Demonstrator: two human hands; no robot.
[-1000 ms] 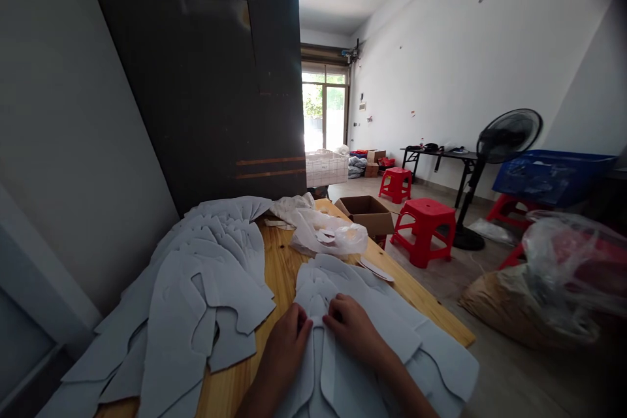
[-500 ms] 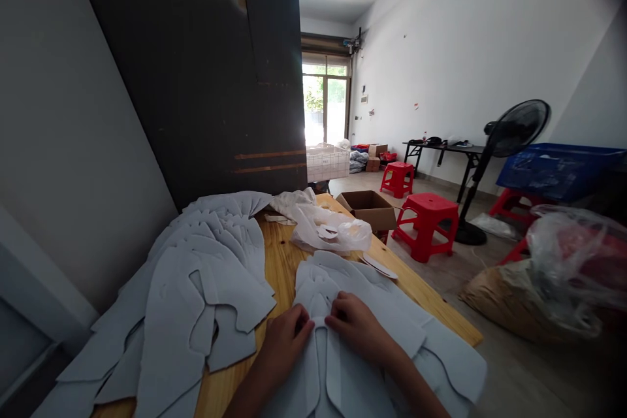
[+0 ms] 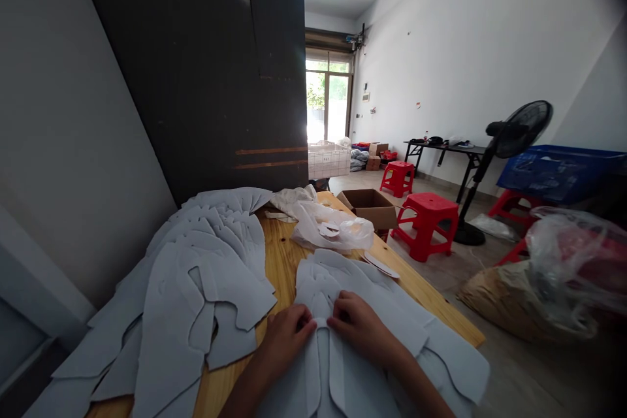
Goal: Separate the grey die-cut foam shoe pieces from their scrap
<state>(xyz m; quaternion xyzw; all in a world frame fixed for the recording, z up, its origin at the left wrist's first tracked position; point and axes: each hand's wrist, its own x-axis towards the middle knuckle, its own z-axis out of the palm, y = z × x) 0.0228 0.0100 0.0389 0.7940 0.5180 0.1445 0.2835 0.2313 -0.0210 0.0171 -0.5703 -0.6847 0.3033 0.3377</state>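
In front of me lies a stack of white cut-out sheets [image 3: 362, 372], soft-looking and foam-like, with curved edges. On the top sheet, two long flaps lie side by side, joined by a short cross strip [image 3: 322, 322]. My left hand [image 3: 291, 330] is closed, thumb and forefinger pinching the white sheet at the strip's left end. My right hand [image 3: 355, 320] mirrors it at the right end, fingers curled and thumb pressed against the sheet. Left of my hands, a larger fanned pile of similar white cut-outs [image 3: 166, 313] covers the table.
The wooden table [image 3: 279, 248] carries a thin plastic bag [image 3: 355, 235] and a thin white oval piece [image 3: 381, 266] near its right edge. Beyond that edge stand a cardboard box [image 3: 367, 202], red stools [image 3: 425, 222] and a black fan [image 3: 519, 130]. A dark panel [image 3: 210, 78] rises behind the pile.
Both hands keep their hold at the cross strip, almost unmoved. The whole view has shifted very slightly.
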